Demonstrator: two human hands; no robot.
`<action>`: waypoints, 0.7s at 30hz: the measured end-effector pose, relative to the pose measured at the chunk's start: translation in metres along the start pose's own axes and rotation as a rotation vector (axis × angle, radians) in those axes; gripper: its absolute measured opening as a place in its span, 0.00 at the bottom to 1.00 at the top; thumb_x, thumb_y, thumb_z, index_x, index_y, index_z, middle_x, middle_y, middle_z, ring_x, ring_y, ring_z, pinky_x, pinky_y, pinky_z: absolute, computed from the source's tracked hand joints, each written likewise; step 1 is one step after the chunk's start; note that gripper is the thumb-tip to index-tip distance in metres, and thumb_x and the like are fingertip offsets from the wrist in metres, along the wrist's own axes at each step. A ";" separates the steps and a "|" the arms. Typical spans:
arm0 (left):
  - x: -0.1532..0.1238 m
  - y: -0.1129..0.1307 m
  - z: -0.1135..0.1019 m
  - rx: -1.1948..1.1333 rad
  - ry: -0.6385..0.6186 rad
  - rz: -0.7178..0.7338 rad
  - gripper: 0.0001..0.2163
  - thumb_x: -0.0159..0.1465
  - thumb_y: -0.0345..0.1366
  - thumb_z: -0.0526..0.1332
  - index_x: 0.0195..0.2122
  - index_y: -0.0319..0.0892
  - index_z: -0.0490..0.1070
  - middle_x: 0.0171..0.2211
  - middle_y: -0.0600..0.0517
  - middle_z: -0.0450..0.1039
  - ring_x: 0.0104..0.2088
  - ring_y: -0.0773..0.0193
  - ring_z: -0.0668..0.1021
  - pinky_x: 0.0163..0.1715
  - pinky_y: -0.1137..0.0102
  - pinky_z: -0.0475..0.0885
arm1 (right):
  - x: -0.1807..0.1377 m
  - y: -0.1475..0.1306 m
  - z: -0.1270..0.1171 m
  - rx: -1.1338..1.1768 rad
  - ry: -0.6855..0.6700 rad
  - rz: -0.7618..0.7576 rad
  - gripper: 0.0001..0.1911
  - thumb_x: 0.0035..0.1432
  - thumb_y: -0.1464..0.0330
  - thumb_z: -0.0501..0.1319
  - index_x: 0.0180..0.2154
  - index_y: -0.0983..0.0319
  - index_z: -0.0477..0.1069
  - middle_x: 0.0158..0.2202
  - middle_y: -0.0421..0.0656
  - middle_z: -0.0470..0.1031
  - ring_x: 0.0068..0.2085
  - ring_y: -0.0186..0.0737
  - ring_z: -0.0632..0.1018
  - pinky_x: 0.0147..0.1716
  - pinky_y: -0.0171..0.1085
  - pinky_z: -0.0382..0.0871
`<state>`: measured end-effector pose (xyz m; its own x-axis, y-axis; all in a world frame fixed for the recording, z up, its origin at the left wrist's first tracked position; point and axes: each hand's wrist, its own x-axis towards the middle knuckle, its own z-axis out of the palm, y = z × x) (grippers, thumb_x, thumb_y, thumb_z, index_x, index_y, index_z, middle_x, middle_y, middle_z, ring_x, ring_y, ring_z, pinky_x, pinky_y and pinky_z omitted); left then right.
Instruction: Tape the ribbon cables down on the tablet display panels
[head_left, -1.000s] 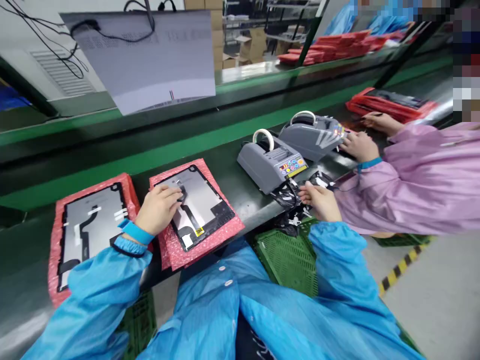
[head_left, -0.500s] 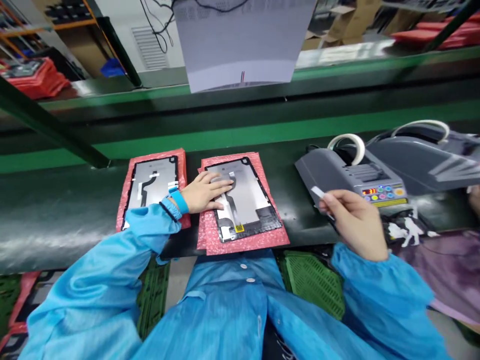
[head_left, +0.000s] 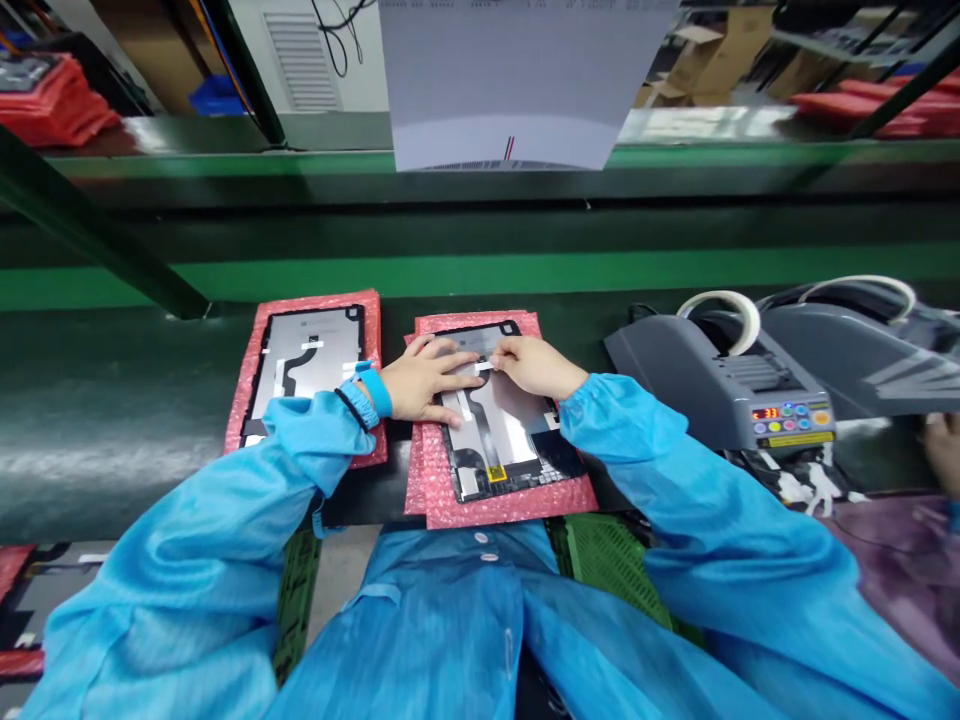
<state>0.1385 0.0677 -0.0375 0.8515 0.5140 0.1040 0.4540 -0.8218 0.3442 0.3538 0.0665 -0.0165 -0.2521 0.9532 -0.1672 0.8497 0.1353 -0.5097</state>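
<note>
A grey tablet back panel (head_left: 510, 430) with a black flex cable lies on a pink bubble-wrap sheet (head_left: 510, 505) at the bench's near edge. My left hand (head_left: 424, 378) rests flat on the panel's upper left, fingers stretched out. My right hand (head_left: 534, 365) is pinched on a small white tape strip (head_left: 486, 366) and presses it onto the upper part of the panel, fingertips nearly touching those of the left hand. A second panel (head_left: 304, 365) on pink wrap lies just to the left.
Two grey tape dispensers (head_left: 739, 385) (head_left: 862, 345) stand to the right. Green crates (head_left: 615, 565) sit under the bench edge. Another person's hand (head_left: 943, 450) shows at the far right. A white sheet (head_left: 517, 80) hangs above the green conveyor; red trays (head_left: 52, 95) are stacked behind.
My right hand has carried the tape strip from near the dispenser leftward onto the panel. The left hand stays on the panel. The view has shifted slightly.
</note>
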 end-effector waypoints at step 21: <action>0.000 0.001 0.000 0.187 -0.078 0.028 0.29 0.60 0.58 0.54 0.59 0.52 0.63 0.63 0.47 0.58 0.60 0.44 0.58 0.58 0.48 0.46 | 0.006 -0.026 -0.003 -0.413 -0.118 0.074 0.16 0.62 0.60 0.52 0.38 0.63 0.74 0.38 0.50 0.78 0.43 0.46 0.77 0.37 0.38 0.66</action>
<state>0.1394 0.0669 -0.0370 0.8792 0.4752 0.0358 0.4641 -0.8709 0.1617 0.3315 0.0692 -0.0020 -0.2140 0.9303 -0.2980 0.9754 0.1872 -0.1162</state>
